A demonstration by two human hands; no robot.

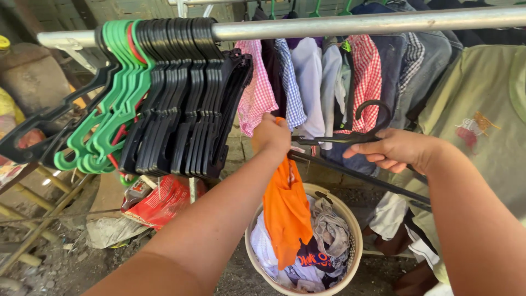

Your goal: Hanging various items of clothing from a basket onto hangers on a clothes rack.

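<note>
Orange garment (286, 211), seemingly soft and light, hangs from closed left hand (271, 134) gripping its top; at 3 o'clock, right hand (397, 149) holds stiff black hanger (350, 137).

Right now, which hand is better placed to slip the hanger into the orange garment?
Probably the right hand: it already holds the black hanger, beside the top of the orange garment. The left hand grips that garment, holding it above the laundry basket.
</note>
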